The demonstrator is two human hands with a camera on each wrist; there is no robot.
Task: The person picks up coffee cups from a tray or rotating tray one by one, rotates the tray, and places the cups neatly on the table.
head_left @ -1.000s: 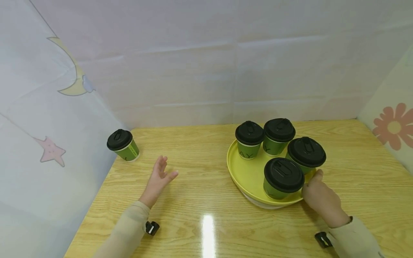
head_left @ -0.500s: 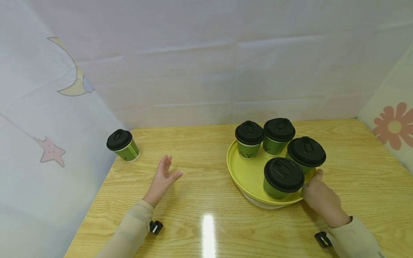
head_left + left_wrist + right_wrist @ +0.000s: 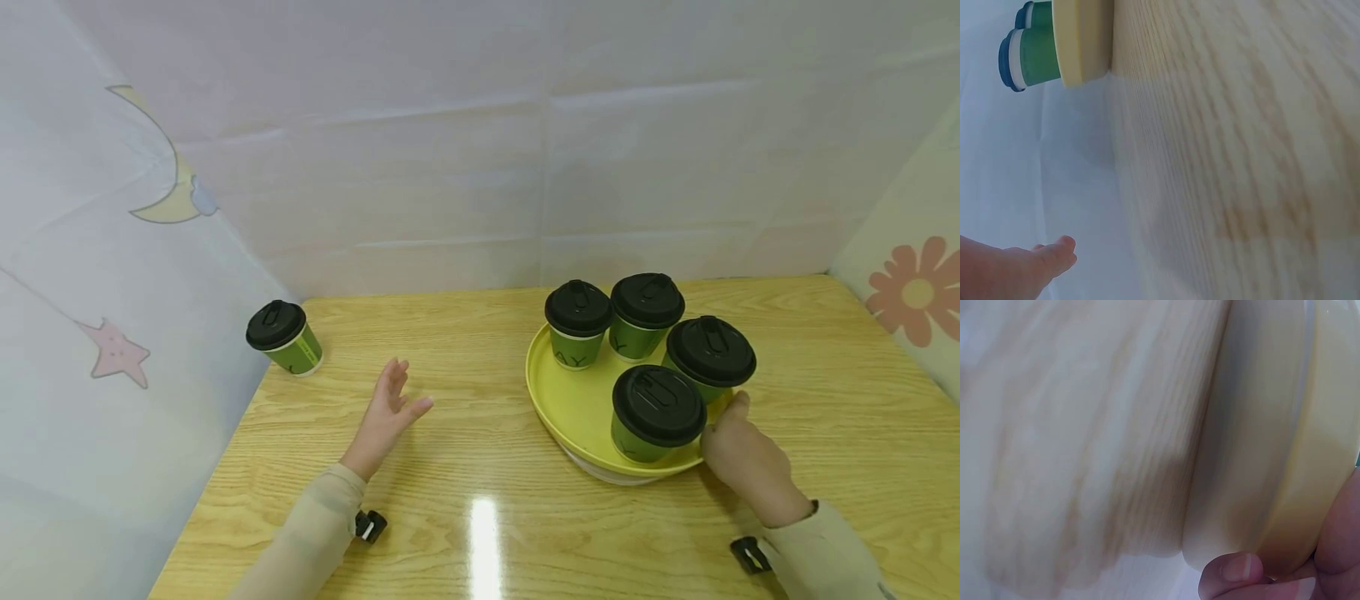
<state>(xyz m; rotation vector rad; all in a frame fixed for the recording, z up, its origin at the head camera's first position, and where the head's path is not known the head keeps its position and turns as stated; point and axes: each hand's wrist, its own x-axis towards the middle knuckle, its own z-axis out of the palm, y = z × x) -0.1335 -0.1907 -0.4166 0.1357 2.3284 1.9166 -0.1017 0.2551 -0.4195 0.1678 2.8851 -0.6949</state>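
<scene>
The round yellow tray [image 3: 573, 412] lies flat, its lower side paler. On it four green cups [image 3: 656, 412] with black lids (dark lettering shows on some) stand upright: two toward the tray's far edge, one at its right, one near its front. A fifth, matching cup [image 3: 297, 353] stands well left of the tray.

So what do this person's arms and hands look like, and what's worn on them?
The left hand and right hand wear no gloves. The left sleeve and right sleeve are beige. A small black fitting with a pale mark shows beside each sleeve.
</scene>
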